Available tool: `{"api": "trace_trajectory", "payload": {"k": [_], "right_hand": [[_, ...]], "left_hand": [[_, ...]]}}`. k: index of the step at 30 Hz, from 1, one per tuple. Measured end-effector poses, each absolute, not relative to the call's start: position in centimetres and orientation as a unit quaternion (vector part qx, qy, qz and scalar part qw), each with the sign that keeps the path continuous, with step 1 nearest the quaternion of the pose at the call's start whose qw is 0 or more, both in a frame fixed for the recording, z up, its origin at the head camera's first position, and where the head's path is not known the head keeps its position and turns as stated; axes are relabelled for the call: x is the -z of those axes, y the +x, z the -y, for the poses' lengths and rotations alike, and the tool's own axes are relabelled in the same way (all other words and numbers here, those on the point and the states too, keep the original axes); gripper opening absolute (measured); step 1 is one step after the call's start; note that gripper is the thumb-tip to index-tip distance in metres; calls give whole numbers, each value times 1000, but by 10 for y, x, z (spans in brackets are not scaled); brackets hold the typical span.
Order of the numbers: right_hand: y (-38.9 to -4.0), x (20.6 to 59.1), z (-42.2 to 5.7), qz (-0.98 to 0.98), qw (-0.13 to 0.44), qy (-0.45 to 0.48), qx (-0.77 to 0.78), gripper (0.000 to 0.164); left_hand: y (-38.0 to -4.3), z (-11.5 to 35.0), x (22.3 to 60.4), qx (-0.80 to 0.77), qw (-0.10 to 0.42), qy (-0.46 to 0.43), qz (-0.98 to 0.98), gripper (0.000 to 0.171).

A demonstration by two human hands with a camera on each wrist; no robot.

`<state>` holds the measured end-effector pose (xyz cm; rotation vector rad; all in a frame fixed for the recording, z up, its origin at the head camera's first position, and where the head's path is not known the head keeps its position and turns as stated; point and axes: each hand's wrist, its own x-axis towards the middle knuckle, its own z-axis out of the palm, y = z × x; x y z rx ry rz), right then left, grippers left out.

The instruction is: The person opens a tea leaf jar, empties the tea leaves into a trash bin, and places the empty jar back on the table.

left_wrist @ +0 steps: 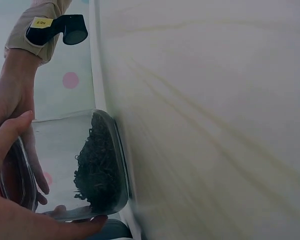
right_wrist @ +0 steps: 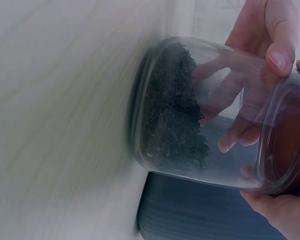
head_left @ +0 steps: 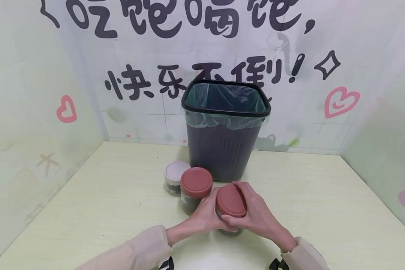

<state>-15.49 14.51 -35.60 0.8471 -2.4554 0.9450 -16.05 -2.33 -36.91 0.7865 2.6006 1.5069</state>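
Note:
In the head view, my left hand (head_left: 206,215) grips the side of a clear jar (right_wrist: 175,110), its fingers round the glass. The right hand (head_left: 258,213) holds the red lid (head_left: 230,200) on top, thumb in front and fingers at the far side. Both wrist views show dark, dried, leaf-like shreds (left_wrist: 100,167) filling the lower part of the jar, which stands upright on the table. Left of it is a second red-lidded jar (head_left: 196,182), close to my left hand. A jar with a pale lid (head_left: 177,171) stands behind that one.
A dark waste bin (head_left: 222,150) lined with a greenish bag stands behind the jars, near the back wall. The pale wooden table (head_left: 121,195) is bounded by printed cloth walls (head_left: 138,112) at the back and both sides.

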Motion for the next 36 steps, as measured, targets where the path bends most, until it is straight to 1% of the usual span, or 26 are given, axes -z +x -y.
{"api": "trace_trajectory", "payload": {"k": [6, 13, 15, 18, 22, 26, 30, 33, 36], "right_hand": [[-156, 356, -148, 864, 173, 325, -344, 70], [-163, 353, -155, 847, 106, 362, -374, 66], [-163, 352, -156, 847, 96, 366, -374, 67], [-161, 350, -155, 858, 92, 350, -365, 75], [-155, 351, -151, 882, 116, 305, -342, 90], [-150, 352, -147, 899, 171, 271, -299, 95], [-149, 353, -145, 902, 202, 266, -275, 88], [-151, 353, -145, 899, 201, 272, -278, 82], [-152, 353, -145, 898, 197, 277, -280, 79]], "left_hand": [[-160, 26, 369, -491, 29, 262, -830, 85], [-160, 27, 368, -492, 42, 264, -829, 85], [-160, 27, 369, -490, 42, 263, -830, 85], [-160, 27, 369, -491, 41, 266, -829, 86], [-159, 26, 369, -489, 37, 264, -831, 88], [-158, 25, 369, -483, 32, 257, -836, 89], [-159, 24, 370, -488, 36, 248, -836, 87], [-160, 24, 370, -493, 42, 243, -834, 86], [-160, 24, 370, -494, 42, 247, -833, 86]]}}
